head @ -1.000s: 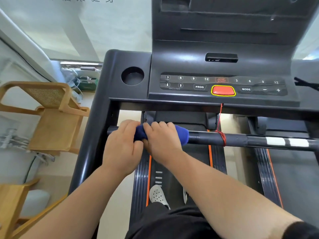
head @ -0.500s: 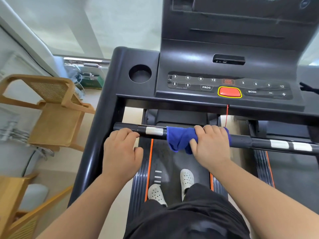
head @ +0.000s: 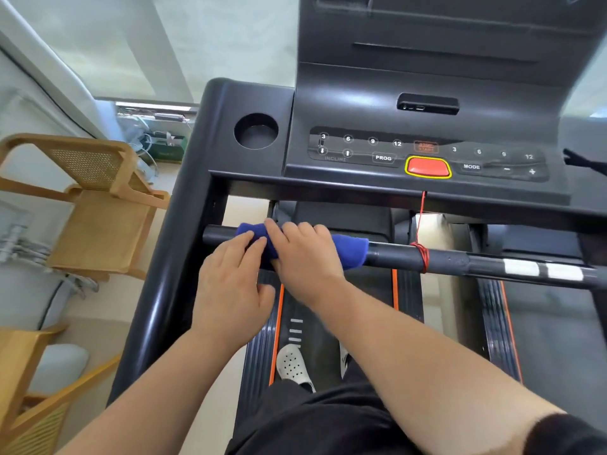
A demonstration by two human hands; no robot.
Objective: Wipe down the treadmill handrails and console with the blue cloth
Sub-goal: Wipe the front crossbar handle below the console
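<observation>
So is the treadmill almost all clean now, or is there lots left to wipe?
Hard to call anything finished; no wiped patch shows. In hand: the right hand presses the blue cloth around the front handrail bar near its left end, with the left hand touching the cloth. Left: probably the bar's right stretch past the red cord, the left side rail, and the console.

Right hand (head: 305, 257) curled, left hand (head: 233, 280) flat

1. Your cloth (head: 349, 252) sits wrapped on the crossbar (head: 443, 261), left of the cord (head: 422, 254).
2. Your right hand (head: 305, 257) lies on it; left hand (head: 230, 284) alongside.
3. Console (head: 427, 152) stands behind the crossbar.
</observation>
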